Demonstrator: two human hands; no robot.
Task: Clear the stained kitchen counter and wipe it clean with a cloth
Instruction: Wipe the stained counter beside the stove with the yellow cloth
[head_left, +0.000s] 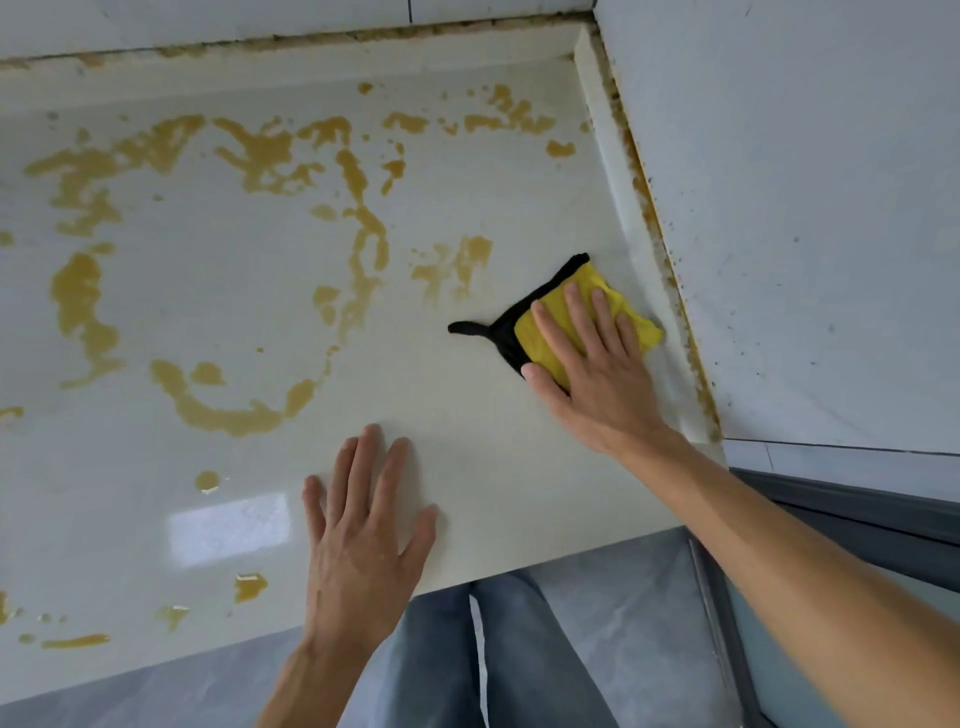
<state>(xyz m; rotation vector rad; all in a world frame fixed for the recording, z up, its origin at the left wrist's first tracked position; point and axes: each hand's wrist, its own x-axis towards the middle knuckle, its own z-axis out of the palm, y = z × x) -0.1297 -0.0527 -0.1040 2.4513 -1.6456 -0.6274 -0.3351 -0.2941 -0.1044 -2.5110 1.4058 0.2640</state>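
A cream kitchen counter (467, 426) fills the view, marked with yellow-brown sticky stains (228, 415) across its left and middle. A folded yellow cloth (543, 338) with a black edge and loop lies near the counter's right side. My right hand (592, 364) presses flat on the cloth with straight fingers. My left hand (363, 530) rests flat on the bare counter near the front edge, fingers spread, holding nothing.
A raised cream backsplash lip (618, 171) with grimy seams runs along the back and right. A white wall (810, 208) speckled with dark spots rises on the right. The counter's front edge (519, 571) is below, with grey floor and my jeans beyond.
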